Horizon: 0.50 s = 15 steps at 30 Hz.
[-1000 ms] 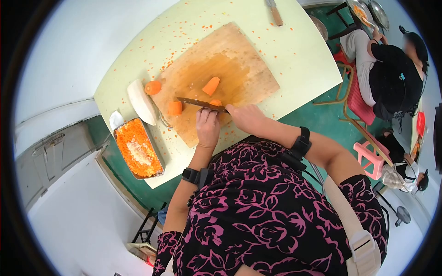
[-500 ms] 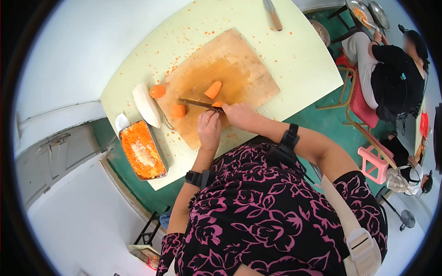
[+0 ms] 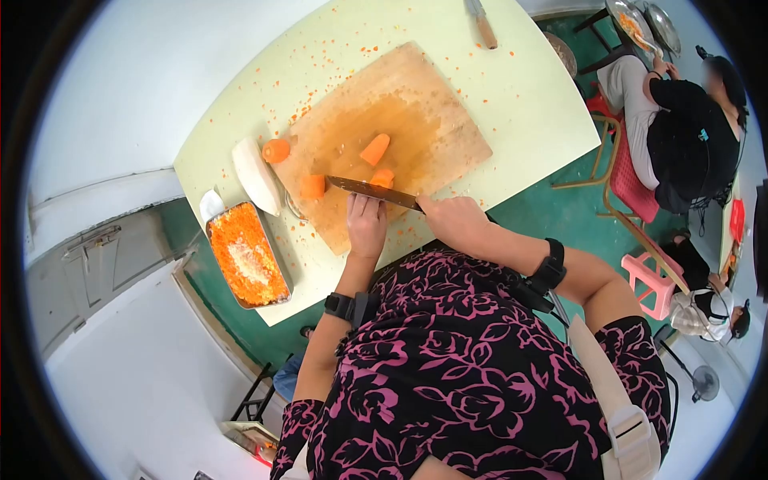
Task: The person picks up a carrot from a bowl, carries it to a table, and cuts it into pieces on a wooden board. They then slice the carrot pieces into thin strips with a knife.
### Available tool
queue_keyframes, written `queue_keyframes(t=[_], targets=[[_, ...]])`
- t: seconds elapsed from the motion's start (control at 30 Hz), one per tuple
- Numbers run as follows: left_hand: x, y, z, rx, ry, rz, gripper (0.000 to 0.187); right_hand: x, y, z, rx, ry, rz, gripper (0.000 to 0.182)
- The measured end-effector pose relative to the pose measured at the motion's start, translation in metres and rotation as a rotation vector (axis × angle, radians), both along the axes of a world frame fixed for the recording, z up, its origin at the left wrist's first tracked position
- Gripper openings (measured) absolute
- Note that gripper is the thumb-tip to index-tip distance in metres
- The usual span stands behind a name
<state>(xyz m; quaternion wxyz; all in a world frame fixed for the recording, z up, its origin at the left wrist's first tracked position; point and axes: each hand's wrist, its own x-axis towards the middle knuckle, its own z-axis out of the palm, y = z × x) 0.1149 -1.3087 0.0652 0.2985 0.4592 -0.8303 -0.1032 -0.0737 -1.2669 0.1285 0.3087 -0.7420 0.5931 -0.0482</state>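
My right hand (image 3: 456,222) is wrapped round the handle of a knife (image 3: 372,190), whose dark blade lies across the lower part of a wooden cutting board (image 3: 448,120). Just below the blade is my left hand (image 3: 367,226), its fingers together and their tips at the blade; what they hold, if anything, is hidden. A small carrot piece (image 3: 382,178) sits right above the blade, and a longer one (image 3: 374,150) lies higher on the board. Near the blade's tip is a carrot chunk (image 3: 313,186). Another carrot (image 3: 276,150) rests at the board's left corner.
A white radish (image 3: 256,178) lies left of the board, above a metal tray (image 3: 290,282) of chopped carrot. A second knife (image 3: 483,27) is at the table's top edge. Carrot bits dot the table (image 3: 544,112). A person (image 3: 692,120) sits at the right, another farther back.
My right hand and the knife have moved right and slightly down, showing more blade. The small carrot piece above the blade is now more exposed. My left hand has shifted slightly.
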Motion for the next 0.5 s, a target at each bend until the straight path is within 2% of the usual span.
queue_keyframes(t=[0.5], targets=[[-0.0008,-0.0022,-0.0009,0.019,0.016,-0.001,0.033,0.0013,-0.0033,0.0076,0.041,0.03,-0.001,0.013]])
